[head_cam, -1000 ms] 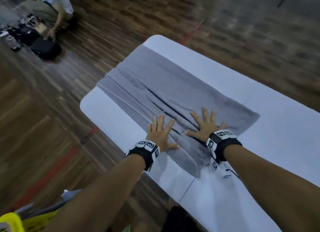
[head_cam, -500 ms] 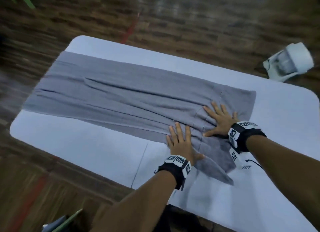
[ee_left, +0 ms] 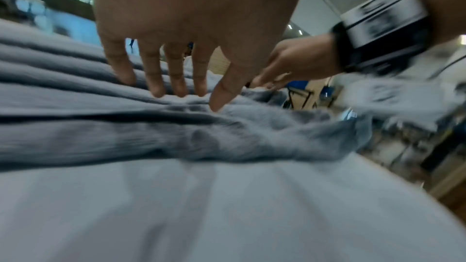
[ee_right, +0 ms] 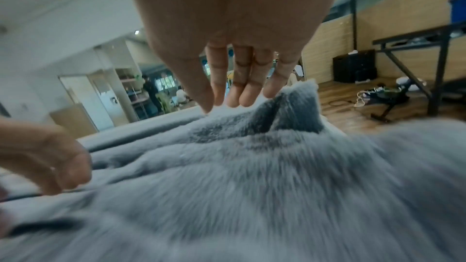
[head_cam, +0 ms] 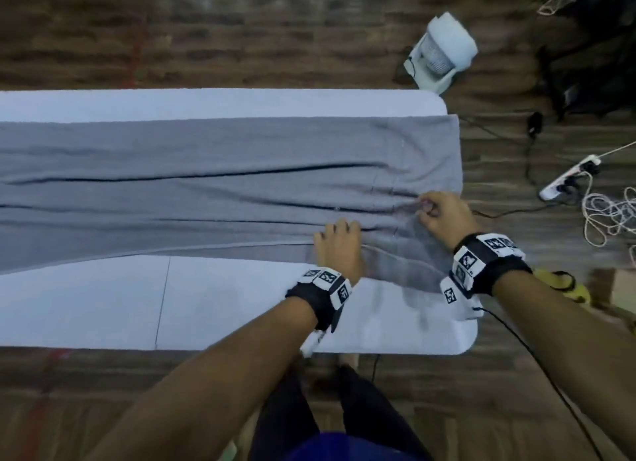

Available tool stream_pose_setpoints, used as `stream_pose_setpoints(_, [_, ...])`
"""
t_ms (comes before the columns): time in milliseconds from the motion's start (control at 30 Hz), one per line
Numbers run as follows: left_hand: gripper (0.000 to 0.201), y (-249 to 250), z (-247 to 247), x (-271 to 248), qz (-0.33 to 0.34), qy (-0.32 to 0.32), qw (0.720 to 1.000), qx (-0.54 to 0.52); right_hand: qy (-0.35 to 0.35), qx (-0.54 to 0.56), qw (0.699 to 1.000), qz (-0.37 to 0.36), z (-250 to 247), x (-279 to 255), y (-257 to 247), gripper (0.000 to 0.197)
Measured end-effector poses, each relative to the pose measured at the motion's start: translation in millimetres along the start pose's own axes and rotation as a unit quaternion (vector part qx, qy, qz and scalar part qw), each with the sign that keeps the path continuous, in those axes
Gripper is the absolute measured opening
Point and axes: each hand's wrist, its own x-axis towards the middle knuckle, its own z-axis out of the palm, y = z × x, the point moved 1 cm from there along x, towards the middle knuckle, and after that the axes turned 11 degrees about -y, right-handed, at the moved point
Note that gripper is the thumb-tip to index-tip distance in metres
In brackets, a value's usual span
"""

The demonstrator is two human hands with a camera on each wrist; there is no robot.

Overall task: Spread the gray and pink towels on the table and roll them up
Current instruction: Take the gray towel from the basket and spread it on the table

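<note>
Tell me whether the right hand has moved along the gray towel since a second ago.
Yes. The right hand has moved toward the gray towel's short end, by the table end.

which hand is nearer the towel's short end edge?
Right. The right hand sits beside the gray towel's short end. The left hand lies farther in, on its near long edge.

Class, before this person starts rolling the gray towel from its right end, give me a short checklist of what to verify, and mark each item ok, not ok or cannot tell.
1. Gray towel spread along the table: ok.
2. Towel flat: not ok; long creases run its length.
3. Right end on the table: not ok; it overhangs the edge.
4. Near right corner flat: not ok; bunched.
5. Both hands at the right end: ok; left hand and right hand touch the towel.
6. Pink towel ready: cannot tell; not in view.
</note>
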Motion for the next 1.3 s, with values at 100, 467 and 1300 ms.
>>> stream_pose_setpoints(100, [0.041,-41,3,-8,0.020,-0.011,0.999,0.035,-0.056,0.013,0.998,0.008,28,-50,3,0.017])
stream_pose_setpoints(467, [0.037,-87,7,-15,0.052,0.061,0.995,0.057,-0.091,0.018,0.995,-0.019,49,-115,5,0.014])
stream_pose_setpoints(1300, [0.028,-98,71,-138,0.198,0.065,0.978,0.022,-0.164,-0.016,0.985,-0.043,115,-236,11,0.020])
